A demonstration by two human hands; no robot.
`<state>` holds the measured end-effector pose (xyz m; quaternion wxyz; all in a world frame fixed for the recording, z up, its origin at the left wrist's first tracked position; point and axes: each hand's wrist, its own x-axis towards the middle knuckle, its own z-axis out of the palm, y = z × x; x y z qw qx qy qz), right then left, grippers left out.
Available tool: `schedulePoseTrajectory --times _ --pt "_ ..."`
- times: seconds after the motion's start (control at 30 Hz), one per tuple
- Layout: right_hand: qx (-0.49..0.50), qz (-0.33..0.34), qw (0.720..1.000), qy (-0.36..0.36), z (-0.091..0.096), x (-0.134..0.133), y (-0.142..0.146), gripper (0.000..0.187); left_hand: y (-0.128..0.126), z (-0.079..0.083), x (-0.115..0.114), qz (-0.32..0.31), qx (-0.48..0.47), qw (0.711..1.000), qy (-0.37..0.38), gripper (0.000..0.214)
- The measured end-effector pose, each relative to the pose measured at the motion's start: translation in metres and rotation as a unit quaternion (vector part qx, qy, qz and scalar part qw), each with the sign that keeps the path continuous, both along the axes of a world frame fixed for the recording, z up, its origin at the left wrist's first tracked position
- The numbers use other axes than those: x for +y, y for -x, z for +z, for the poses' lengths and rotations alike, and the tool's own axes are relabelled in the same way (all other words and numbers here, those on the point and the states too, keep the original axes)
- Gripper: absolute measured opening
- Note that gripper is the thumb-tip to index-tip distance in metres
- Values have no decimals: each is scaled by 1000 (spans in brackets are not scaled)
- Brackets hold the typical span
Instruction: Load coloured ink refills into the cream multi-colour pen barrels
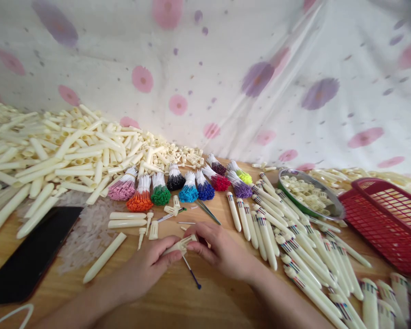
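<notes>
Between my two hands is a cream plastic pen part [180, 246] with a slotted end. My left hand [150, 261] grips it between thumb and fingers. The thumb and forefinger of my right hand [222, 250] pinch at the slotted end; whether they also hold something smaller is hidden. A thin pen refill with a dark blue tip [192, 274] slants down below the part, its upper end hidden by the hands. Just beyond lie loose slotted pen pieces [153, 230], two cream barrels [127, 224] and a few loose refills [208, 212].
Bundled refills in several colours [160, 191] stand across the table's middle. Cream barrels [65, 155] are heaped at left behind a black phone-like slab [30, 256]. Assembled multicolour pens [304, 251] cover the right, near a bowl of slotted parts [306, 194] and a red basket [387, 224].
</notes>
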<state>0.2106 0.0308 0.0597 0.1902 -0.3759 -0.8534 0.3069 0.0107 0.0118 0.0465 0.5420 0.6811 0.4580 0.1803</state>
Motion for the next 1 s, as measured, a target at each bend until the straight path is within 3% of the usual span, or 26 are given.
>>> schedulePoseTrajectory --times 0.23,0.43,0.5,0.67,0.83,1.0 --pt "38 50 998 4 10 0 -3 11 3 -9 0 -37 -121 979 161 38" --pt "-42 23 994 -101 2 0 2 22 -2 0 -1 -19 -70 992 105 31" --pt "-64 36 987 -146 -3 2 4 32 -4 2 -1 -30 -83 987 131 34" --pt "-18 27 985 -169 -9 5 5 44 -3 -4 -1 -74 -210 922 315 50" --pt "-6 19 987 -162 -7 5 5 42 -2 -13 -1 -60 -228 875 422 48" --pt "10 13 994 -112 -12 6 5 42 -6 -14 -4 -41 -195 902 383 47"
